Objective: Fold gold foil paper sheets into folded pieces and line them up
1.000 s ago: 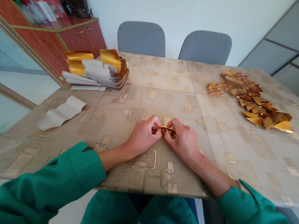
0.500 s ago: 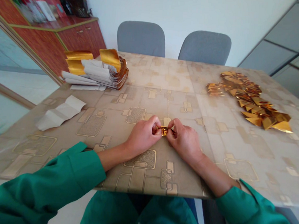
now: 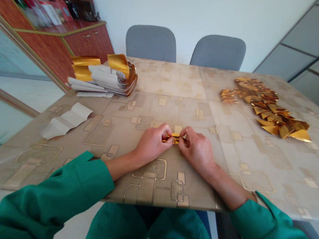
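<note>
Both hands meet over the front middle of the table and pinch a small piece of folded gold foil paper. My left hand is closed on its left end, thumb against the curled fingers. The right end is gripped by my right hand in a like pinch. Only the short shiny stretch between the hands shows; both ends are hidden by fingers. Far to the right lies a pile of folded gold paper pieces. At the back left stands a stack of gold and white paper sheets.
A creased pale sheet lies at the left of the patterned table. Two grey chairs stand behind the far edge. A red-brown cabinet with bottles and bags is at the back left.
More of the foil paper's upper face shows between my fingers, as a brighter gold strip. My hands stay in nearly the same place. The camera view has shifted very slightly.
</note>
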`<control>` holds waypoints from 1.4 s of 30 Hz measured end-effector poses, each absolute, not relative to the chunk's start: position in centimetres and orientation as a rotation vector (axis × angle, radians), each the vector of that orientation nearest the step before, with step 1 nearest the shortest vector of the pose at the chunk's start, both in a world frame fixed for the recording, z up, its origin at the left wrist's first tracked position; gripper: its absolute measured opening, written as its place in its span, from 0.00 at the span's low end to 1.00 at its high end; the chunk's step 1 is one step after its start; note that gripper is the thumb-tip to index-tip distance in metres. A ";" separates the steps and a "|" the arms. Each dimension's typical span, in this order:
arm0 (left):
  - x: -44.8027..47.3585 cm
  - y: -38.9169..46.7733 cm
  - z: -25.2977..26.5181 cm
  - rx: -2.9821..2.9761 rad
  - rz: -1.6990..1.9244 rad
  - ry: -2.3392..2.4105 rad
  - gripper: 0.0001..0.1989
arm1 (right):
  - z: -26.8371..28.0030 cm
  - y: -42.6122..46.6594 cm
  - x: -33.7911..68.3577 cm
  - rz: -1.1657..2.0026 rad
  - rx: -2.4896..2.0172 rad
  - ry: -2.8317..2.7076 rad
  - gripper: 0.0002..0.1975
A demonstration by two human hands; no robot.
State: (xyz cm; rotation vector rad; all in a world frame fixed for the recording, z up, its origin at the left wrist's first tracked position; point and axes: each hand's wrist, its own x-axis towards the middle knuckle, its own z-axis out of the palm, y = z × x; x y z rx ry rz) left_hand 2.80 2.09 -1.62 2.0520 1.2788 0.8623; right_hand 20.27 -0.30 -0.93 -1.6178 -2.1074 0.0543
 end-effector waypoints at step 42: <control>2.4 2.6 -2.0 2.007 0.880 1.257 0.02 | -1.2 -0.3 20.3 -0.020 -1.584 -2.118 0.03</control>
